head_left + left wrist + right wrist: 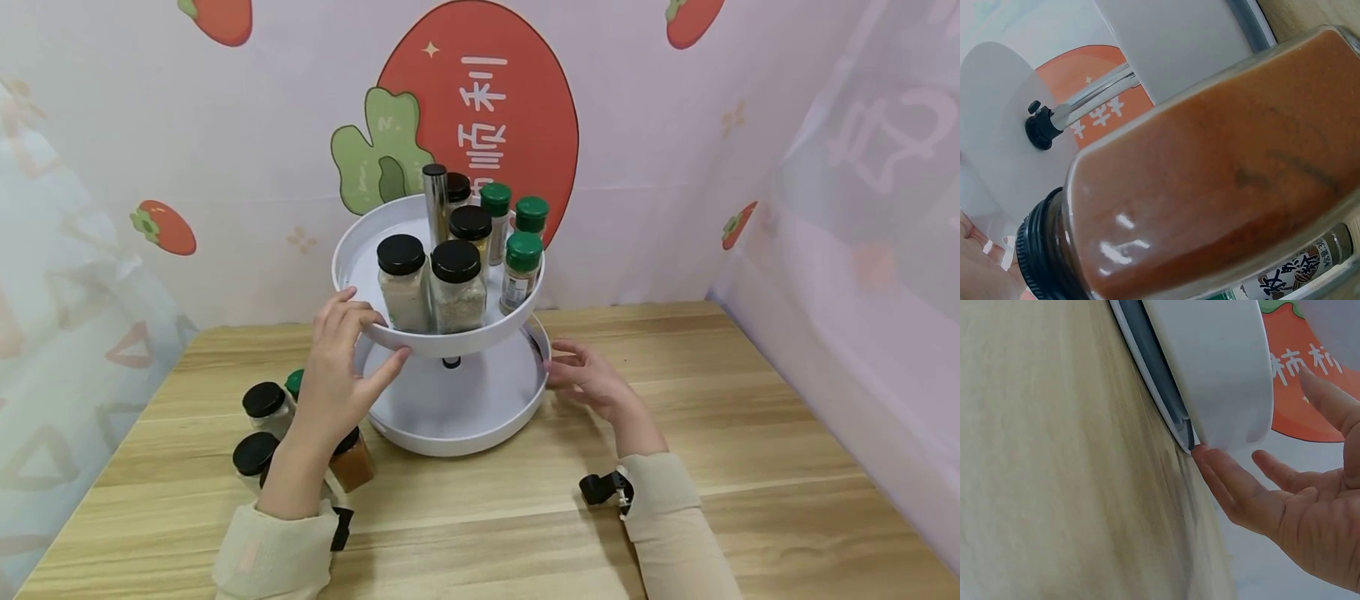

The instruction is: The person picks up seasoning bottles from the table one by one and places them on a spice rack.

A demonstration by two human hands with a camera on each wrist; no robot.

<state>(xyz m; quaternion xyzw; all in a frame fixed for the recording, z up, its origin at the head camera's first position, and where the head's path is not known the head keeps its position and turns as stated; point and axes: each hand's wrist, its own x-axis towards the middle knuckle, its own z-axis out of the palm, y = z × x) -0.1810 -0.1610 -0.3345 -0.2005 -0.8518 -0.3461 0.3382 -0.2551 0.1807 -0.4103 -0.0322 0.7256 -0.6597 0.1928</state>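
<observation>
- Closest to your left-wrist camera: black-lidded jar of orange-brown powder [1210,169], filling most of that view. It's on the table [750,417], inboard of your left forearm, near the lower tray.
- White two-tier stand [457,417]: between your two hands, upper tray [480,340] above lower tray [450,447].
- Left hand [341,362]: fingers bent at the upper tray's rim, thumb spread wide from them with its tip at the outer wall. You've got that rim, nothing else.
- Right hand [588,379]: fingers loose, slightly bent, tips touching the lower tray's outer side. Thumb stands well apart from them; you're gripping nothing there.
- Right of your left fingertips, on the upper tray: two black-capped jars [459,292] in front, two more behind, three green-capped bottles [521,271] on your right-hand side. Metal post [435,204] with black cap rises behind the front jars.
- Right of your left thumb, lower down: black fitting [451,362] over the lower tray's floor.
- Outboard of your left forearm: more black-lidded jars [266,408] and a green cap [295,383]. Your arm hides part of this group.
- Beyond both hands: fruit-print backdrop [247,250] with white characters.
</observation>
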